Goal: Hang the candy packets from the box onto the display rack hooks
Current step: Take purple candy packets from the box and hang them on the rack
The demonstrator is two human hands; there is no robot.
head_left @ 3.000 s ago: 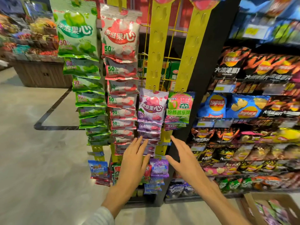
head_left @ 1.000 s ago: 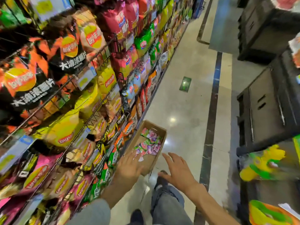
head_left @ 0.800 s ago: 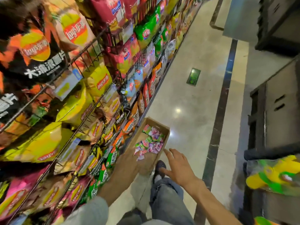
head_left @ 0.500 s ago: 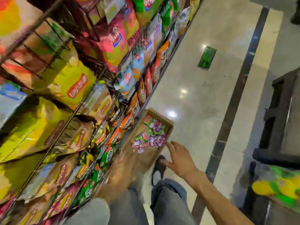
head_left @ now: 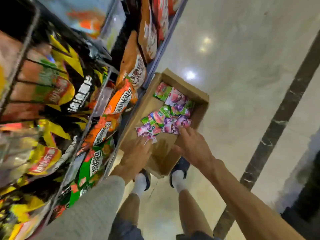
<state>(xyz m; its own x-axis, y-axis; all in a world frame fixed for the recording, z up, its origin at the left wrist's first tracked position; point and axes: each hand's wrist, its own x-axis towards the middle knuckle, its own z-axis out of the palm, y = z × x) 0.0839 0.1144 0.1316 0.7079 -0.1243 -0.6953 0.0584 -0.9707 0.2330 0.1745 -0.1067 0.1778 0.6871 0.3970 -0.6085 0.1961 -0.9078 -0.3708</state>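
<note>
1. Head view: the cardboard box stands on the floor just beside the snack shelf, and the candy packets lie loose inside it.
2. The left hand reaches in with fingers stretched; its tips touch a purple packet, probably to gather it. It grips nothing yet.
3. The right hand rests spread on the near packets, holding none.
4. The display rack is not visible here.
</note>
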